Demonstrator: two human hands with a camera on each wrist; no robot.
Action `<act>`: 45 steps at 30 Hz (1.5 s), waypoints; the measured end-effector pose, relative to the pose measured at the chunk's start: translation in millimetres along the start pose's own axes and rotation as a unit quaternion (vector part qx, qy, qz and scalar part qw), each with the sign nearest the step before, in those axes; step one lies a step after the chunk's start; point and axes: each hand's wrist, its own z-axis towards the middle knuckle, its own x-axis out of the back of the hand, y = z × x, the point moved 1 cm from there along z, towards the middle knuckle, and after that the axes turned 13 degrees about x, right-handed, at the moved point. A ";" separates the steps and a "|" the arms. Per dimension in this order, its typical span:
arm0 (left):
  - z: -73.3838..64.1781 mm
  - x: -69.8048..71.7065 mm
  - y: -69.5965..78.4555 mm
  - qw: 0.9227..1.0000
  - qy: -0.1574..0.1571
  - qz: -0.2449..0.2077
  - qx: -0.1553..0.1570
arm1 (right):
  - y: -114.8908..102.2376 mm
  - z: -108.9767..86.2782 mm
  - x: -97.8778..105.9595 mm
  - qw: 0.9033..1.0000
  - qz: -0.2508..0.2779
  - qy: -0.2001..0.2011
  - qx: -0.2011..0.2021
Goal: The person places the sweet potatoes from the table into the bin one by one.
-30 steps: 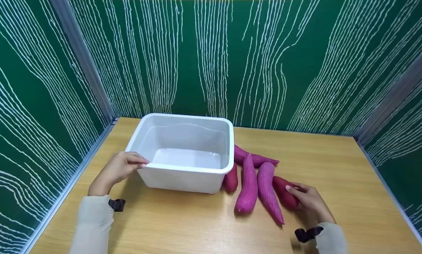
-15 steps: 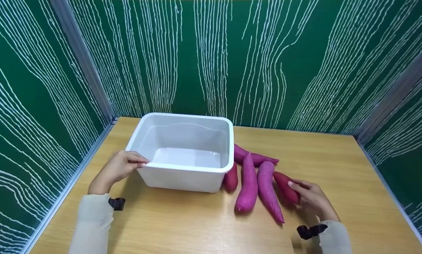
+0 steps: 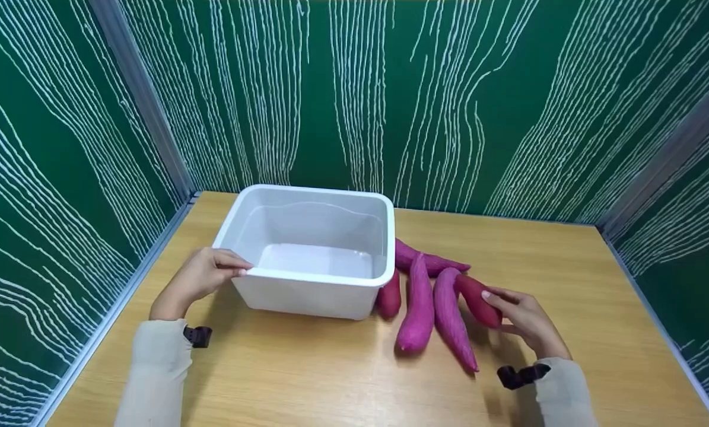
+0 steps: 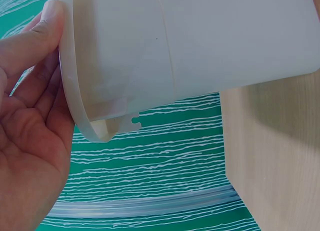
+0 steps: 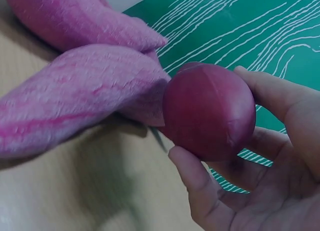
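My left hand [image 3: 203,276] pinches the front left corner of a white plastic bin [image 3: 307,298] by its rim; thumb and fingers lie on either side of that rim in the left wrist view. The bin's inside is bare. With fingertips and thumb, my right hand [image 3: 529,323] grips a smooth dark red sweet potato [image 5: 209,113], its rounded end facing the right wrist camera. In the head view its far tip overlaps a purple sweet potato [image 3: 451,314]. A second purple sweet potato [image 3: 416,311] lies left of that one.
Another purple sweet potato [image 3: 434,263] lies across behind them, partly hidden by the bin. Against the bin's right side is a second red sweet potato [image 3: 390,296]. Green walls [image 3: 312,118] with white wavy lines enclose the wooden table [image 3: 330,379] at the back and sides.
My right hand has raised the red sweet potato and moved it slightly away from me, its tip now over the purple one beside it. The left hand keeps its grip on the bin.
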 end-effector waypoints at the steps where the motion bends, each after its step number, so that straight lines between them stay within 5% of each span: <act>1: 0.4 0.6 0.4 1.000 -0.002 -0.001 0.001 | -1.9 0.6 -0.2 1.000 0.000 -0.002 0.000; 45: 2.1 0.9 -2.4 1.000 -0.013 -0.021 0.008 | -109.8 22.5 -13.8 0.996 0.022 -0.033 0.075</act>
